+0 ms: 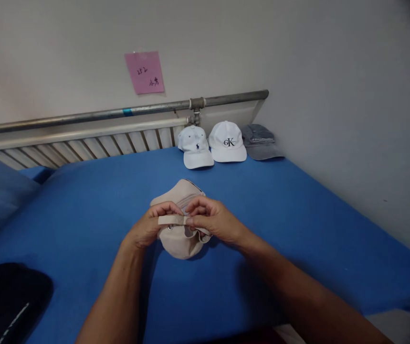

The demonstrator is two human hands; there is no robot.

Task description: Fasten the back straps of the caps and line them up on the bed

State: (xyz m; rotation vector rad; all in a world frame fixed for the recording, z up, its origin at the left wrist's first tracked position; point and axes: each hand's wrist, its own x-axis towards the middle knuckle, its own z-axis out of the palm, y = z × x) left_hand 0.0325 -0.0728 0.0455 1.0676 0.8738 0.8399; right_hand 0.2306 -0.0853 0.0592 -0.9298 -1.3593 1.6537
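A beige baseball cap lies on the blue surface in front of me, its brim pointing away and its back strap facing me. With bent fingers, my left hand grips the left part of the strap. On the other side, my right hand pinches the strap near its fastening, thumb on top. The two hands' fingertips nearly meet over the middle of the strap. Part of the cap's opening and the undersides of my fingers are hidden.
Along the back stand a white cap with a small emblem, a white cap with letters and a grey cap. A radiator and metal pipe run behind the blue surface. Dark fabric lies front left.
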